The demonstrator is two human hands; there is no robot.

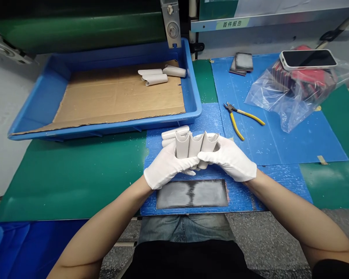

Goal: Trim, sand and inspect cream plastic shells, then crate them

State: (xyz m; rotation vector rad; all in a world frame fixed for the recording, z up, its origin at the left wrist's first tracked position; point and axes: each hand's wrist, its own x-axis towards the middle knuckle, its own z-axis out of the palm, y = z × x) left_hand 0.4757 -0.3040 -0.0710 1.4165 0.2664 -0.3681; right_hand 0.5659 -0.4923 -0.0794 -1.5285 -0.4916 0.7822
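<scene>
My left hand (169, 166) and my right hand (227, 155), both in white gloves, are closed around a row of three light grey plastic tubes (195, 145). The tubes stand side by side, roughly upright, with curved notches cut into their top ends. My thumbs meet across the front of the row; most other fingers are hidden behind it. Just behind my left hand, two similar tubes (174, 133) lie on the blue sheet. Nearest to me, below both hands, lies a dark, grey-dusted abrasive sheet (192, 193).
A blue tray (133, 123) lined with cardboard (116, 97) holds several similar tubes (157, 79). Yellow-handled cutting pliers (235, 122) lie to the right. Beyond them are dusty dark pads (243, 62) and a phone (307, 59) on a plastic bag of red-and-dark blocks (308, 83).
</scene>
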